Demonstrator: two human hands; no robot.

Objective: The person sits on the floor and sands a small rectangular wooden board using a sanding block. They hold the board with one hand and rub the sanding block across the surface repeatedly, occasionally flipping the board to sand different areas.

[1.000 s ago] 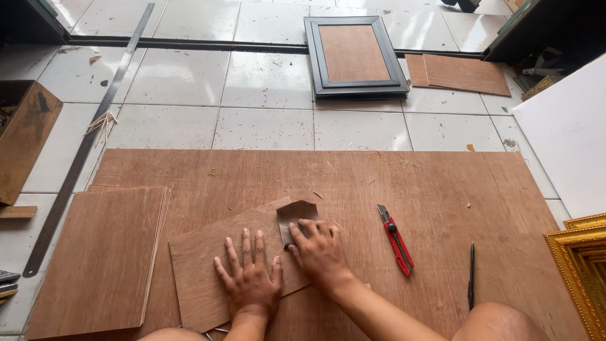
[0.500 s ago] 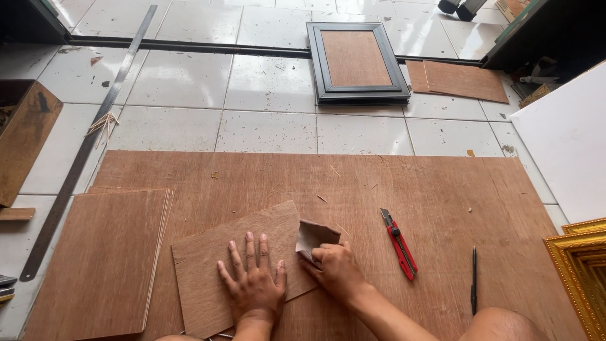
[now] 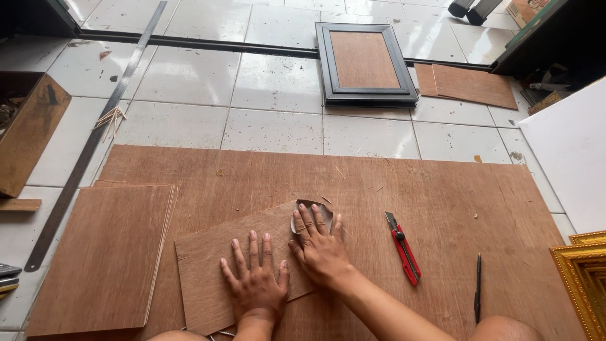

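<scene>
Hands work on small plywood piece (image 3: 214,265), which lies on big plywood sheet (image 3: 442,208) on tiled floor. Left hand (image 3: 255,287) flat, fingers spread, presses piece down. Right hand (image 3: 322,249) presses sandpaper (image 3: 309,205) at piece's upper corner, fingers over it. Red cutter knife (image 3: 403,247) just right, pen (image 3: 478,287) further right. Stack of plywood (image 3: 104,256) at left.

You see a reddish-brown plywood sheet (image 3: 442,208) with fine grain on glossy white floor tiles (image 3: 189,76) with grey grout. Near its right edge lie a red-and-black utility knife (image 3: 403,247) and a black pen (image 3: 478,287). Past its far edge, a black frame (image 3: 366,63) borders a brown panel.
</scene>
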